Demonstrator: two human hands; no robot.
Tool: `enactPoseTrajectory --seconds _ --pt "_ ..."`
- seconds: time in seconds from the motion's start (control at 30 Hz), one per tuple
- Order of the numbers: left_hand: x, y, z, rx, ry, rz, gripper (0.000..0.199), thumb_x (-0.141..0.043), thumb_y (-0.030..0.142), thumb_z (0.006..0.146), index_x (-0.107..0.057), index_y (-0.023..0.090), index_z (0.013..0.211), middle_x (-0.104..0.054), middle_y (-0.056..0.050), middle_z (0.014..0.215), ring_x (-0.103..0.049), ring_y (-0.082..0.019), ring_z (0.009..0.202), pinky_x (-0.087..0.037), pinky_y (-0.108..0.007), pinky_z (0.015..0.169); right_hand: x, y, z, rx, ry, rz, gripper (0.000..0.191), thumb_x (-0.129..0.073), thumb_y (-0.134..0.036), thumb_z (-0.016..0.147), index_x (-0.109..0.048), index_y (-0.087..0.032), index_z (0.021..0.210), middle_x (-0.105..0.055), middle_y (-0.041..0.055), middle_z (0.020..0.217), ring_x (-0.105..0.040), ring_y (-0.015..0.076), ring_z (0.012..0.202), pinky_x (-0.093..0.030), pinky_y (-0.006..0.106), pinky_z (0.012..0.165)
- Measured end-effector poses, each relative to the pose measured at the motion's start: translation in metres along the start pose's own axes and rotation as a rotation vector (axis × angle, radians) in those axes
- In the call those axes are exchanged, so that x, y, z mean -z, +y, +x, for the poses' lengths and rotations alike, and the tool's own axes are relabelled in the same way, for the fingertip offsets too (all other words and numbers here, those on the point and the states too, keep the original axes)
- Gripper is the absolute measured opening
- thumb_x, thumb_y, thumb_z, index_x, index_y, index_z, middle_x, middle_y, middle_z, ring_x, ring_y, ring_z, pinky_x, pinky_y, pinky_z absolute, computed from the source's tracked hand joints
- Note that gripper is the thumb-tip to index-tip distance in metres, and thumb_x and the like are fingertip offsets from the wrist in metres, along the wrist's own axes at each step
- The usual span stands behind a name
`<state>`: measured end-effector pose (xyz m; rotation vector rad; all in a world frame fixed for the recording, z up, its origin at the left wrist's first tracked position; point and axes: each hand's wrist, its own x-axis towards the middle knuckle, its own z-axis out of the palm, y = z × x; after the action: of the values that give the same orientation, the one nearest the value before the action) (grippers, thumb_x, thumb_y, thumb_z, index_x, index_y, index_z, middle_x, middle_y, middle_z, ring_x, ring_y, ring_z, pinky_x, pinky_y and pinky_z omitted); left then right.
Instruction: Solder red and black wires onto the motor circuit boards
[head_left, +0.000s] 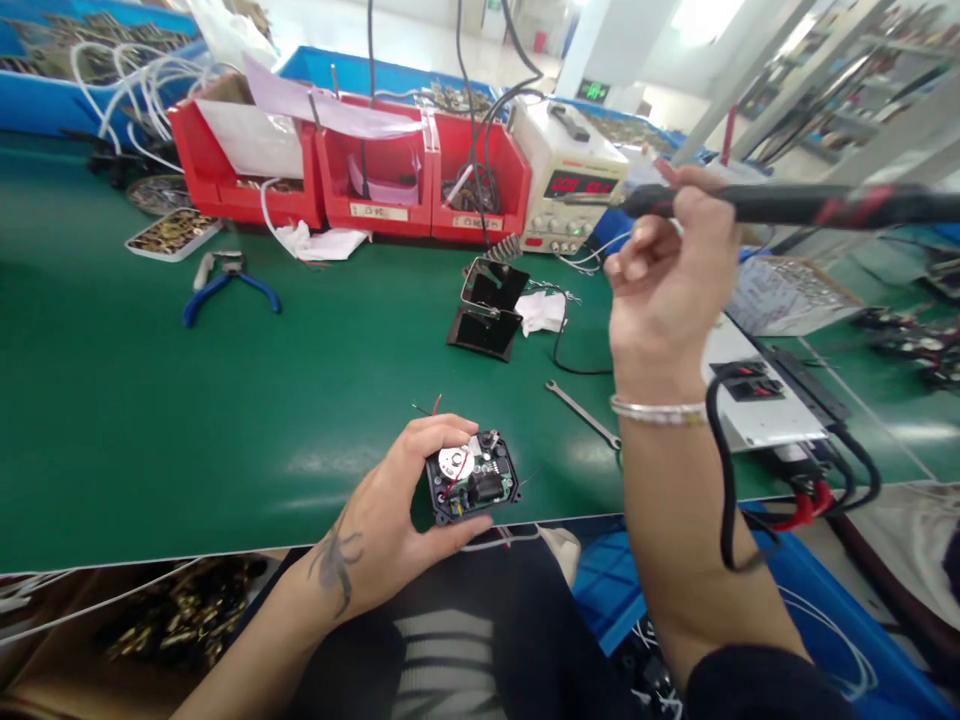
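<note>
My left hand (405, 500) is closed around a small black housing (487, 490) at the table's front edge, thumb on the near side and fingers on the far side. The housing's open top shows a circuit board, a round white part (456, 461) and thin red wires. Raised at the upper right, my right hand (679, 250) grips a long black electric screwdriver (780, 205) with red marks. Its thin bit points left, in front of the power supply (574, 170). The screwdriver's far end is blurred and runs out of view.
Blue-handled pliers (231, 280), a tray of brass parts (174, 235), a soldering-iron stand (491, 305) and an open-ended wrench (583, 414) lie on the green table (337, 350). Red bins (375, 200) line the back. A white panel with cables (765, 390) is at right.
</note>
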<state>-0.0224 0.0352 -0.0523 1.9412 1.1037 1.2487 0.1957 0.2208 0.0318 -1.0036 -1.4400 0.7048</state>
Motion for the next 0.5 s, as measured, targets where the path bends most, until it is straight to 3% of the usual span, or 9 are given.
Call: enactPoseTrajectory --seconds 0.07,0.13,0.2,0.27,0.37,0.43,0.5 --pt "0.001 0.003 -0.002 0.005 -0.012 0.004 0.05 -0.08 0.028 0.092 -0.05 0.026 0.131 -0.066 -0.005 0.131 -0.063 -0.016 0.129 -0.05 -0.03 0.116 0.005 -0.023 -0.047 0.074 0.033 0.148 0.018 -0.053 -0.032 0.095 -0.047 -0.032 0.112 -0.049 -0.0043 0.081 -0.048 0.0114 0.064 -0.045 0.026 0.063" --pt "0.002 0.005 -0.003 0.006 -0.013 0.011 0.05 -0.08 0.029 0.093 -0.05 0.025 0.132 -0.066 -0.005 0.132 -0.062 -0.015 0.131 -0.048 -0.028 0.117 0.006 -0.04 -0.098 0.131 -0.062 0.212 0.02 -0.06 -0.017 0.092 -0.054 -0.031 0.105 -0.056 -0.0056 0.08 -0.06 0.0114 0.07 -0.053 0.027 0.066" --pt "0.002 0.006 -0.003 -0.001 -0.01 0.02 0.049 -0.079 0.028 0.093 -0.05 0.024 0.132 -0.065 -0.005 0.133 -0.061 -0.015 0.132 -0.047 -0.027 0.118 0.004 -0.049 -0.142 0.104 -0.214 0.142 0.035 -0.067 -0.009 0.092 -0.059 -0.033 0.116 -0.068 -0.0055 0.1 -0.072 0.0123 0.087 -0.061 0.031 0.085" --pt "0.003 0.006 -0.003 -0.014 -0.013 0.031 0.047 -0.078 0.026 0.094 -0.05 0.024 0.132 -0.064 -0.005 0.133 -0.06 -0.014 0.132 -0.047 -0.026 0.118 0.003 -0.049 -0.172 0.105 -0.35 0.066 0.053 -0.077 -0.007 0.086 -0.059 -0.034 0.128 -0.07 -0.0038 0.118 -0.073 0.0153 0.106 -0.062 0.033 0.099" --pt "0.005 0.007 -0.003 -0.029 -0.023 0.05 0.045 -0.075 0.023 0.095 -0.05 0.023 0.132 -0.064 -0.006 0.135 -0.061 -0.014 0.132 -0.047 -0.026 0.117 -0.001 -0.044 -0.189 0.21 -0.436 -0.115 0.058 -0.078 -0.007 0.085 -0.057 -0.03 0.134 -0.068 0.001 0.131 -0.066 0.0135 0.123 -0.056 0.027 0.11" --pt "0.005 0.007 -0.003 -0.031 -0.022 0.065 0.045 -0.075 0.023 0.095 -0.05 0.022 0.133 -0.064 -0.007 0.134 -0.061 -0.015 0.132 -0.048 -0.027 0.116 -0.004 -0.039 -0.19 0.263 -0.413 -0.18 0.052 -0.073 -0.003 0.087 -0.058 -0.028 0.13 -0.068 0.0028 0.13 -0.065 0.0123 0.123 -0.056 0.025 0.109" --pt "0.005 0.007 -0.004 -0.03 -0.019 0.076 0.046 -0.076 0.026 0.095 -0.05 0.023 0.133 -0.064 -0.008 0.133 -0.062 -0.016 0.131 -0.05 -0.028 0.114 -0.007 -0.035 -0.19 0.277 -0.355 -0.101 0.05 -0.071 0.0 0.085 -0.06 -0.027 0.126 -0.07 0.0034 0.126 -0.067 0.0133 0.117 -0.06 0.027 0.103"
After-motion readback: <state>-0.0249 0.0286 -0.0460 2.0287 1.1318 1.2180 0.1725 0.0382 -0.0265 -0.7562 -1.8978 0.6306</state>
